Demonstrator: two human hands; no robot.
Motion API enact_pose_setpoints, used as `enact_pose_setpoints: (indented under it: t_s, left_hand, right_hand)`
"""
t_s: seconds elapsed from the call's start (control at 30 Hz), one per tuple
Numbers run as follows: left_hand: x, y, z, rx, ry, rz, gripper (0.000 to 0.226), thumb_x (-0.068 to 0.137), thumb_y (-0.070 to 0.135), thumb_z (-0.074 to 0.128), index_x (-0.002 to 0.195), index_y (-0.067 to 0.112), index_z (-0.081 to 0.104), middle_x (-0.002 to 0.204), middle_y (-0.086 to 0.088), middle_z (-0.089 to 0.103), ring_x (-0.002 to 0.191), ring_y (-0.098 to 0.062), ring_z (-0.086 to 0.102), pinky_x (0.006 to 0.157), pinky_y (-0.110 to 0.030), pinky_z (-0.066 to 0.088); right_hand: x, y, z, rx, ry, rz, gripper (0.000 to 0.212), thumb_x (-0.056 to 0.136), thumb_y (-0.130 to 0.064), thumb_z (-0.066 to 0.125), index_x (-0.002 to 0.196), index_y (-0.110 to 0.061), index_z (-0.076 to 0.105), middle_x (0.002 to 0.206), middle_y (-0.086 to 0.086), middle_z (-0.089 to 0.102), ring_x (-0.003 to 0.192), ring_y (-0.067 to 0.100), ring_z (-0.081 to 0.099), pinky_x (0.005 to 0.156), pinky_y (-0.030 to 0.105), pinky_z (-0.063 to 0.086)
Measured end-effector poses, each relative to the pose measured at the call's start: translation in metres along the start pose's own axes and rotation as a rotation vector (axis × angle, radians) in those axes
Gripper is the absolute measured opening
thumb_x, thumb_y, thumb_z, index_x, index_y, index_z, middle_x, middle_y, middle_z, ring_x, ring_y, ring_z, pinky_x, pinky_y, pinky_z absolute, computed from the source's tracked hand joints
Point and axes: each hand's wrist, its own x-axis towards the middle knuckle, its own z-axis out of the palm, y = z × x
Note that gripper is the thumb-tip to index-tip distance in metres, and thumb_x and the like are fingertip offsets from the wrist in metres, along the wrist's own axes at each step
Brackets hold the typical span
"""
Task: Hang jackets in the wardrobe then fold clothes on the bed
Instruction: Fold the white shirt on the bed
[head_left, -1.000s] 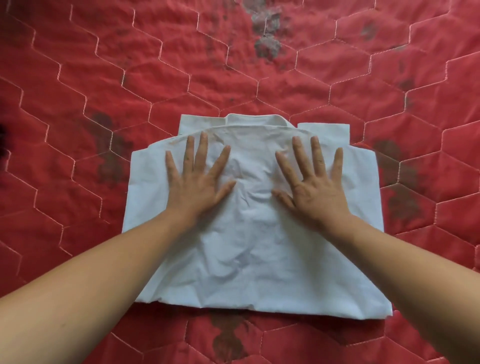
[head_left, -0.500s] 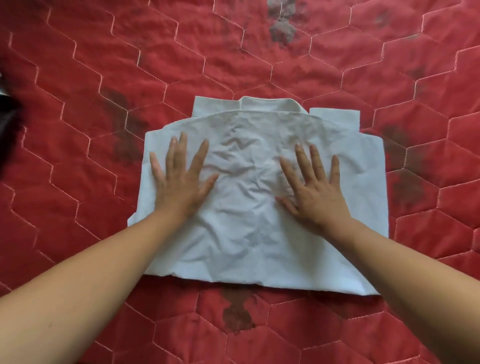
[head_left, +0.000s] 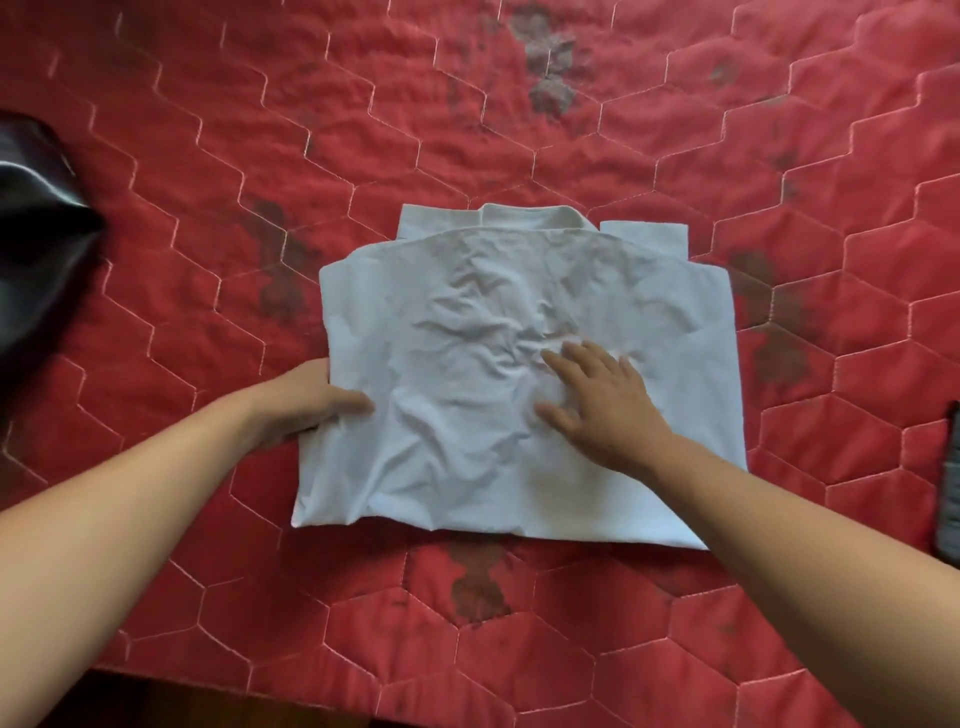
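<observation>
A white collared shirt (head_left: 498, 291) lies folded into a rough rectangle on the red quilted bed cover (head_left: 260, 130), collar at the far side. My left hand (head_left: 306, 402) grips the shirt's left edge, thumb on top and fingers hidden beneath the cloth. My right hand (head_left: 597, 400) lies flat on the middle of the shirt, fingers spread and pressing the wrinkled fabric.
A shiny black garment (head_left: 36, 228) lies at the left edge of the bed. A dark grey item (head_left: 948, 493) shows at the right edge. The bed's near edge runs along the bottom left, with dark floor (head_left: 156, 701) below it.
My left hand slid off the shirt's top to its left edge and took hold of it. My right hand drew back toward the middle. The view shifted, showing the black garment.
</observation>
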Motion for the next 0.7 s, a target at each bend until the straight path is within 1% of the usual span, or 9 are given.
enact_pose_setpoints:
  t_s: [0.1,0.17,0.3,0.37,0.43,0.5,0.53,0.63,0.7]
  left_hand:
    - [-0.015,0.048,0.037,0.004,-0.045,0.107,0.039,0.085,-0.006,0.06,0.119,0.012,0.067,0.106,-0.004,0.077,0.096,-0.021,0.074,0.084,-0.033,0.06]
    - [-0.019,0.079,0.077,-0.001,-0.07,0.198,0.039,0.083,-0.009,0.057,0.113,0.013,0.068,0.1,-0.003,0.077,0.096,-0.022,0.074,0.074,-0.026,0.059]
    - [-0.021,0.132,0.168,-0.025,-0.115,0.347,0.049,0.085,-0.002,0.052,0.129,0.019,0.046,0.102,0.005,0.065,0.083,-0.001,0.069,0.06,-0.018,0.056]
    - [-0.021,0.151,0.215,-0.057,-0.147,0.411,0.057,0.088,-0.005,0.046,0.137,0.021,0.033,0.109,0.008,0.06,0.085,0.002,0.069,0.056,-0.02,0.055]
    - [-0.009,0.16,0.256,-0.069,-0.203,0.401,0.073,0.093,0.004,0.049,0.155,0.021,0.014,0.125,0.004,0.057,0.096,-0.018,0.069,0.056,-0.027,0.055]
    - [0.009,0.157,0.282,0.007,-0.23,0.267,0.086,0.099,0.028,0.055,0.16,0.023,-0.006,0.138,-0.007,0.053,0.102,-0.023,0.064,0.065,-0.029,0.054]
    - [0.02,0.15,0.287,0.098,-0.21,0.221,0.09,0.098,0.041,0.055,0.16,0.024,-0.007,0.145,-0.01,0.046,0.111,-0.025,0.061,0.075,-0.03,0.052]
    - [0.034,0.122,0.288,0.36,-0.062,0.281,0.07,0.096,0.046,0.052,0.156,0.021,0.028,0.142,-0.013,0.045,0.12,-0.028,0.055,0.093,-0.035,0.047]
    - [0.037,0.103,0.276,0.461,0.107,0.396,0.056,0.098,0.037,0.053,0.15,0.019,0.043,0.137,-0.01,0.047,0.126,-0.027,0.049,0.104,-0.042,0.044]
  right_hand:
    - [-0.003,-0.014,-0.021,0.452,-0.035,0.155,0.059,0.096,-0.061,0.054,0.144,-0.027,0.053,0.146,-0.004,0.052,0.136,0.018,0.048,0.113,0.039,0.039]
    - [-0.006,-0.022,-0.041,0.809,-0.058,0.254,0.062,0.087,-0.073,0.053,0.126,-0.025,0.065,0.128,-0.005,0.064,0.118,0.018,0.063,0.103,0.041,0.05]
    - [-0.016,-0.002,-0.087,1.134,-0.042,0.344,0.086,0.069,-0.09,0.049,0.124,-0.025,0.063,0.119,0.002,0.07,0.104,0.021,0.071,0.09,0.043,0.06]
    - [-0.023,0.023,-0.104,1.128,-0.025,0.345,0.078,0.073,-0.087,0.058,0.12,-0.026,0.065,0.118,0.003,0.071,0.099,0.022,0.072,0.082,0.04,0.06]
    - [-0.03,0.053,-0.111,1.07,-0.009,0.337,0.056,0.083,-0.071,0.066,0.117,-0.027,0.062,0.116,0.0,0.071,0.093,0.016,0.07,0.077,0.035,0.057]
    - [-0.036,0.08,-0.108,0.998,0.063,0.366,0.045,0.087,-0.059,0.07,0.118,-0.029,0.056,0.111,-0.008,0.07,0.092,0.007,0.069,0.08,0.031,0.056]
    - [-0.036,0.092,-0.101,0.975,0.092,0.368,0.044,0.088,-0.055,0.072,0.12,-0.029,0.057,0.112,-0.009,0.071,0.096,0.006,0.07,0.086,0.032,0.057]
    - [-0.031,0.121,-0.079,0.882,0.147,0.382,0.052,0.082,-0.039,0.079,0.128,-0.027,0.057,0.117,-0.007,0.071,0.104,0.013,0.071,0.095,0.044,0.057]
    - [-0.027,0.125,-0.071,0.678,0.181,0.41,0.071,0.079,-0.023,0.071,0.143,-0.029,0.041,0.121,-0.002,0.065,0.107,0.024,0.064,0.094,0.044,0.053]
